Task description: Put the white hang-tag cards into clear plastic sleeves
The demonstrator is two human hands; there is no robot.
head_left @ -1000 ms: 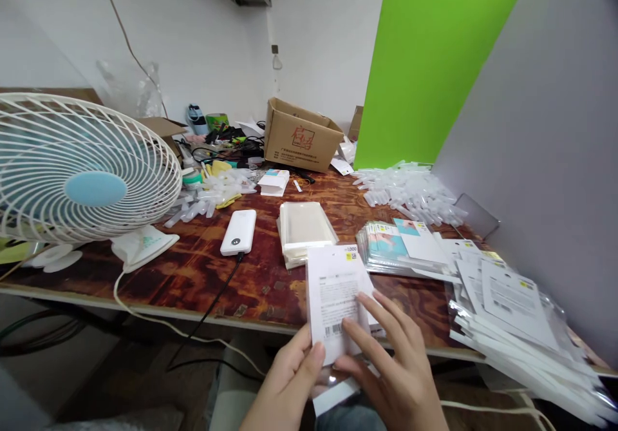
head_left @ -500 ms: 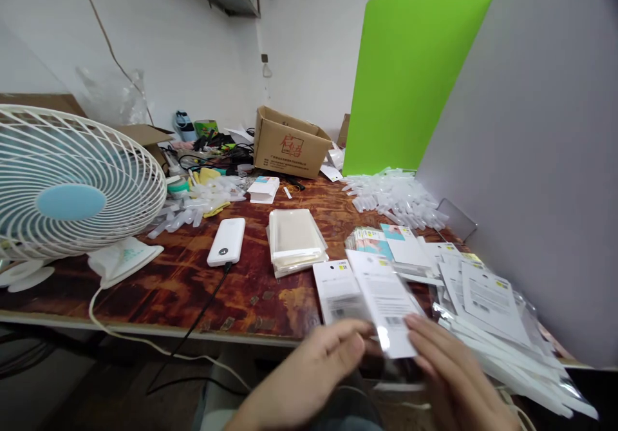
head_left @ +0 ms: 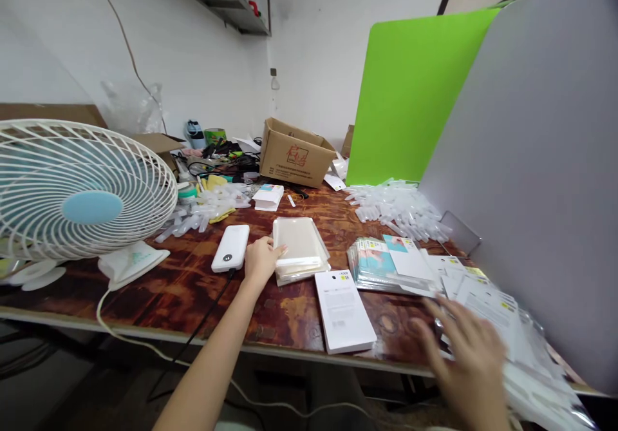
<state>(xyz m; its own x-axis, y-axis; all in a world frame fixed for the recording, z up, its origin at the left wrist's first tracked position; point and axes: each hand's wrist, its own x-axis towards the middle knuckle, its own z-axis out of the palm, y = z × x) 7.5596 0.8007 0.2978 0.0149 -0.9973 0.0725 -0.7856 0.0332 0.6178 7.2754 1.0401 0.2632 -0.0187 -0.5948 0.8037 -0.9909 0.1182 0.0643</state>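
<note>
Now | left hand [head_left: 261,262] open against clear sleeve stack [head_left: 297,241] | right hand [head_left: 466,360] open, blurred

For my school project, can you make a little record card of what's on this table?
Left hand: fingertips at a stack of clear plastic sleeves
Right hand: blurred, nearest white card packets in clear plastic
Between the hands: white card pack, lying on the wooden table
Also there: white power bank, white electric fan, cardboard box
</note>
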